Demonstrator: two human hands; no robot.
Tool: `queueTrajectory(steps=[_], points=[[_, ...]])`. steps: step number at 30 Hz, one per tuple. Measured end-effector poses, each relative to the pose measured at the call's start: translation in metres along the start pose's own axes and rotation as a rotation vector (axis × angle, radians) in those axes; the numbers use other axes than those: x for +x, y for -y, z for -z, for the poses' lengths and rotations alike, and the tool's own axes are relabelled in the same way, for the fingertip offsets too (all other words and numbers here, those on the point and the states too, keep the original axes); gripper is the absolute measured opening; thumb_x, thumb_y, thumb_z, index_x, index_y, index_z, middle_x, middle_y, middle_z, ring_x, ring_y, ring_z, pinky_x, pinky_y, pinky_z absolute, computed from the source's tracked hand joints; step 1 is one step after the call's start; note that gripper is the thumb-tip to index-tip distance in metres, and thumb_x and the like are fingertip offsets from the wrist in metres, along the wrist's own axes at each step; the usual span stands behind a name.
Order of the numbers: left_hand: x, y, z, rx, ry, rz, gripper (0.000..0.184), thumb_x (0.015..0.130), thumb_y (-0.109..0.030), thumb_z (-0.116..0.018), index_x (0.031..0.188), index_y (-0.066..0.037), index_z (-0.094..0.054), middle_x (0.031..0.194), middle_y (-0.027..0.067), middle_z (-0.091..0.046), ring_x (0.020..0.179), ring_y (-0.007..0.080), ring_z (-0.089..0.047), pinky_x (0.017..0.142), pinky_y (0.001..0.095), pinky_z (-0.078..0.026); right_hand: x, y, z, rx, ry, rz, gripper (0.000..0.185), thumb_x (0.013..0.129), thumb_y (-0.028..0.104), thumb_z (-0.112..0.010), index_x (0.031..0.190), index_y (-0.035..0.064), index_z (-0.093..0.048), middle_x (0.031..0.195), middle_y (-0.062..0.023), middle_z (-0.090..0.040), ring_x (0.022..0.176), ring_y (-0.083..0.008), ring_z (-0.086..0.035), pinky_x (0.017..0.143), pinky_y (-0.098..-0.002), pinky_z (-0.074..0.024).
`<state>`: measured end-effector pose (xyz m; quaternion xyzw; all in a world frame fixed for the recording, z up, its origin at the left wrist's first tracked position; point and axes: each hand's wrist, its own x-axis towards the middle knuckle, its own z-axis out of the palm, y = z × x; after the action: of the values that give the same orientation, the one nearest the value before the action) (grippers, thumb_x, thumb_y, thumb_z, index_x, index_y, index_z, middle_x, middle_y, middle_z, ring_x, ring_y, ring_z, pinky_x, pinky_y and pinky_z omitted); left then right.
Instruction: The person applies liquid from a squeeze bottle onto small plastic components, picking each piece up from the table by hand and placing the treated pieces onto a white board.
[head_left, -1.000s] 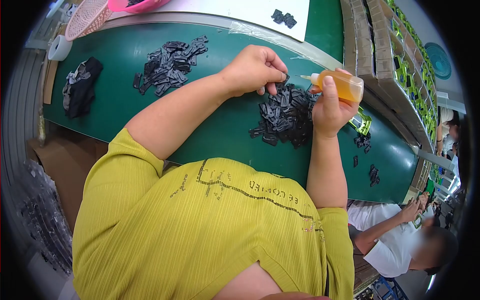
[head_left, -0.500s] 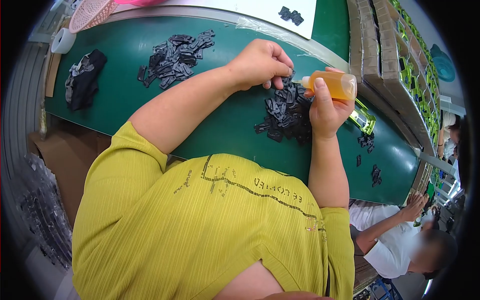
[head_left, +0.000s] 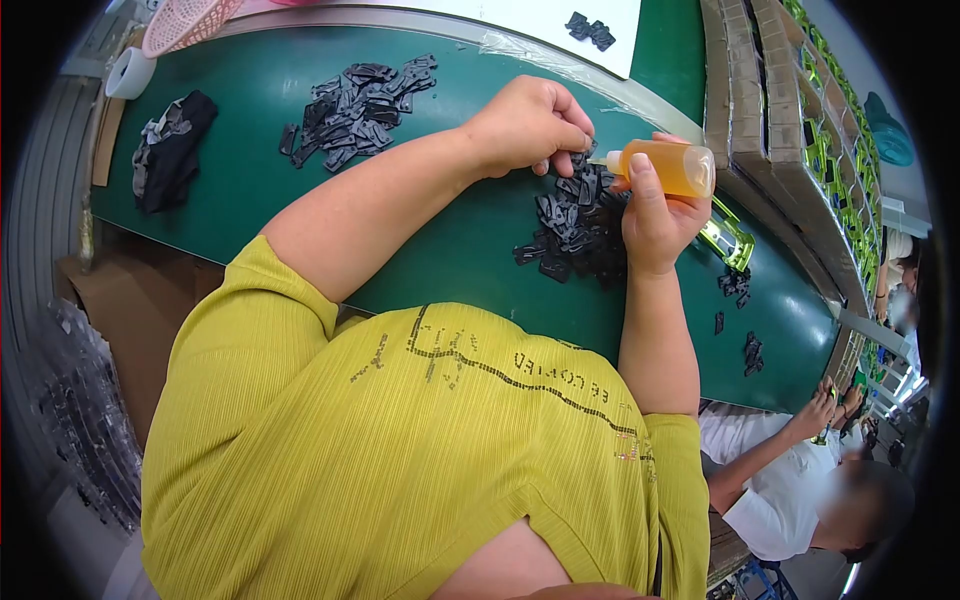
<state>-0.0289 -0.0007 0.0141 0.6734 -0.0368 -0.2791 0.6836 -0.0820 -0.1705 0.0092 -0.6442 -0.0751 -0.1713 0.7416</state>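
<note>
My left hand (head_left: 528, 128) is closed in a pinch on a small black plastic part, mostly hidden by the fingertips. My right hand (head_left: 660, 222) grips a clear squeeze bottle (head_left: 672, 168) of amber liquid, lying nearly level with the thumb across its side. The bottle's narrow nozzle points left at the part in my left fingers; whether it touches the part I cannot tell. Below both hands lies a pile of black plastic parts (head_left: 575, 225) on the green tabletop (head_left: 450, 230). A second heap of such parts (head_left: 360, 110) lies left of my left hand.
Dark cloth (head_left: 175, 150), a white roll (head_left: 130, 74) and a pink basket (head_left: 190, 22) are at the left. A white board (head_left: 500, 12) bears a few black parts. Right of the bottle are a shiny yellow-green piece (head_left: 732, 240) and stacked cardboard trays (head_left: 770, 130). A co-worker (head_left: 770, 500) sits at right.
The view has shifted slightly. My hands keep nearly the same pose, bottle nozzle still by the left fingertips. The co-worker's hands have moved and now hold something small.
</note>
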Motion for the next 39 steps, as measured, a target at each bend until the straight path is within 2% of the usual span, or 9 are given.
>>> queueTrajectory(steps=[8, 11, 13, 17, 24, 39], points=[[0.0, 0.0, 0.0, 0.02, 0.0, 0.006, 0.022, 0.079, -0.008, -0.067, 0.096, 0.004, -0.061, 0.079, 0.009, -0.065, 0.055, 0.0105, -0.06, 0.043, 0.0206, -0.042, 0.0, -0.002, 0.0, -0.037, 0.007, 0.02, 0.031, 0.08, 0.0, -0.068, 0.106, -0.0028, -0.053, 0.087, -0.0102, -0.061, 0.064, -0.0127, -0.06, 0.054, -0.0219, -0.0506], [0.0, 0.002, 0.0, 0.002, 0.003, 0.006, 0.021, 0.079, -0.007, -0.067, 0.096, 0.004, -0.061, 0.079, 0.0088, -0.065, 0.055, 0.0105, -0.06, 0.042, 0.0207, -0.042, 0.003, -0.001, 0.006, 0.022, -0.086, -0.009, 0.03, 0.081, 0.002, -0.067, 0.106, -0.003, -0.053, 0.086, -0.0102, -0.061, 0.063, -0.0134, -0.061, 0.052, -0.0225, -0.0499], [0.003, 0.006, 0.001, -0.02, 0.001, -0.015, 0.021, 0.079, -0.007, -0.067, 0.096, 0.004, -0.061, 0.078, 0.0086, -0.065, 0.055, 0.0106, -0.061, 0.041, 0.021, -0.042, 0.009, 0.004, 0.013, 0.213, -0.141, -0.083, 0.027, 0.083, 0.005, -0.061, 0.108, -0.0028, -0.052, 0.087, -0.012, -0.06, 0.06, -0.0156, -0.058, 0.049, -0.0249, -0.0483], [0.004, 0.005, 0.0, -0.06, 0.011, 0.007, 0.021, 0.079, -0.005, -0.066, 0.096, 0.004, -0.061, 0.077, 0.0089, -0.065, 0.053, 0.0111, -0.061, 0.039, 0.0213, -0.042, 0.007, 0.013, 0.027, 0.434, -0.158, -0.166, 0.031, 0.083, 0.01, -0.059, 0.112, 0.0004, -0.05, 0.086, -0.0138, -0.06, 0.058, -0.0153, -0.054, 0.048, -0.0255, -0.0465], [0.002, 0.005, -0.003, -0.058, -0.023, -0.02, 0.017, 0.08, -0.003, -0.066, 0.094, 0.005, -0.06, 0.074, 0.0088, -0.064, 0.052, 0.0109, -0.06, 0.038, 0.0206, -0.041, 0.004, 0.018, 0.031, 0.44, -0.173, -0.167, 0.03, 0.082, 0.008, -0.06, 0.11, -0.0002, -0.05, 0.085, -0.0139, -0.059, 0.059, -0.0174, -0.056, 0.047, -0.0255, -0.0469], [0.001, 0.008, -0.004, -0.01, -0.044, -0.057, 0.017, 0.082, -0.005, -0.065, 0.095, 0.005, -0.06, 0.072, 0.0076, -0.063, 0.052, 0.0101, -0.06, 0.04, 0.0199, -0.042, 0.004, 0.019, 0.03, 0.492, -0.164, -0.152, 0.027, 0.083, 0.006, -0.061, 0.107, -0.0017, -0.051, 0.08, -0.0094, -0.058, 0.051, -0.0146, -0.054, 0.046, -0.0249, -0.0477]])
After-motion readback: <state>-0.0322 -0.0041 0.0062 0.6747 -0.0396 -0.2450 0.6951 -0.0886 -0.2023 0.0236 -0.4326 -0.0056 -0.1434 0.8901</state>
